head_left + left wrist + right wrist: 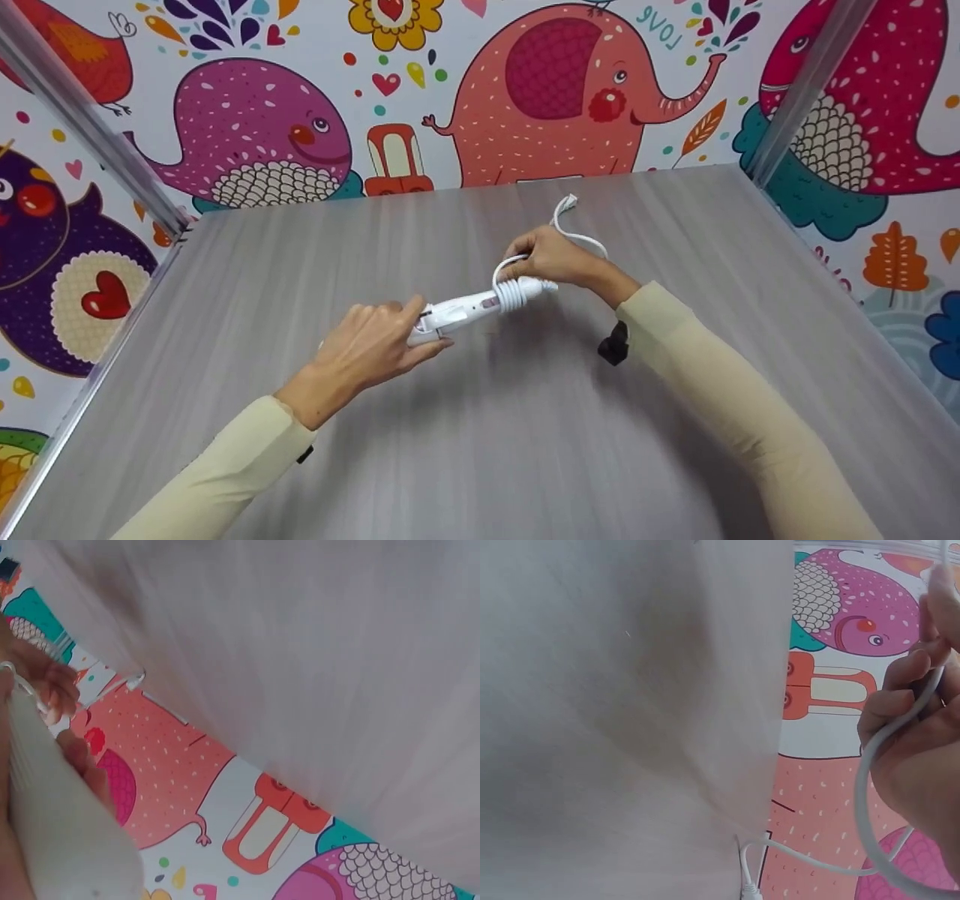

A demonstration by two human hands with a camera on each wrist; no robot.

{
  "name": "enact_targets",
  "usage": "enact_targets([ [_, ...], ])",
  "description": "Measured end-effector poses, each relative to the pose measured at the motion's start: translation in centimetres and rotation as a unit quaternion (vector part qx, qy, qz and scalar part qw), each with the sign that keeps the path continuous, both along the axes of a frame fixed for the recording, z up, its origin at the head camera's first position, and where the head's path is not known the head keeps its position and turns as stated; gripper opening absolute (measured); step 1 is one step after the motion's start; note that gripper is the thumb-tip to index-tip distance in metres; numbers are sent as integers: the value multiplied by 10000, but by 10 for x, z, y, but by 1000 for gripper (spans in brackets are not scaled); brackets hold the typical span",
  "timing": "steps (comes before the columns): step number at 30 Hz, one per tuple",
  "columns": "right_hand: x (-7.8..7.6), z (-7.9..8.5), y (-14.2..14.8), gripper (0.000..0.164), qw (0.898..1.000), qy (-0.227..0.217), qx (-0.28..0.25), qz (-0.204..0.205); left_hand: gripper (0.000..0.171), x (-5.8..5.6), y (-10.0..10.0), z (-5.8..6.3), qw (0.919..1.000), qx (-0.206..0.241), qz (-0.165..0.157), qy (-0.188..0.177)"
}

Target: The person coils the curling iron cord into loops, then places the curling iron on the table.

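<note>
A white hair styling iron point(457, 313) slants up to the right over the table, its front part covered by my left hand point(367, 341), which grips it. Several turns of white power cord point(513, 295) are wound round the handle near its tail end. Just above that coil my right hand point(559, 256) pinches the cord. The cord's loose end, with the plug point(571, 200), trails away behind the right hand. In the right wrist view the cord point(865, 802) runs through the curled fingers of the right hand point(919, 724). The iron's smooth white body point(71, 817) fills the left wrist view's lower left.
A grey wood-grain table point(480, 450) lies under both hands. Panels with cartoon animals, such as a coral elephant point(510, 142), stand along the back and sides. Metal posts point(810, 90) rise at the back corners. A black wrist device point(615, 345) hangs below the right cuff.
</note>
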State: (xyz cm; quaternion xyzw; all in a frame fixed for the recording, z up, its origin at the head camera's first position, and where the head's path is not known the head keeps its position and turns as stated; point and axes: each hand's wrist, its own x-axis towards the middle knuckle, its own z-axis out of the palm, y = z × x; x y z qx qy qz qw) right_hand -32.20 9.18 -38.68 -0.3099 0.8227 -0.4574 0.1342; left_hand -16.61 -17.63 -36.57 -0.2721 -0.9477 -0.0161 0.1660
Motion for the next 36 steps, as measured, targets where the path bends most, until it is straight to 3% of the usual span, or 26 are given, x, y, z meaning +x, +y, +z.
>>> enact_targets([
  [6, 7, 0, 2, 15, 9995, -120, 24, 278, 52, -1, 5, -9, 9993, -357, -92, -106],
  [14, 19, 6, -2, 15, 9998, -153, -46, 80, 50, 0, 4, -17, 9992, -181, 30, -354],
  [20, 30, 12, -5, 14, 9996, 199, 162, -82, 49, -3, 5, -19, 9993, -157, 55, -332],
  [25, 34, 14, -5, 15, 9995, 205, 154, -181, 49, -5, 9, -21, 9972, -26, 479, -570],
  [30, 34, 12, -4, 22, 9999, -92, -88, -64, 50, -10, 14, -22, 9937, 102, 1043, -408],
  [36, 37, 15, -4, 28, 9968, -468, -575, 289, 50, -14, 13, -17, 9896, 259, 1389, -261],
])
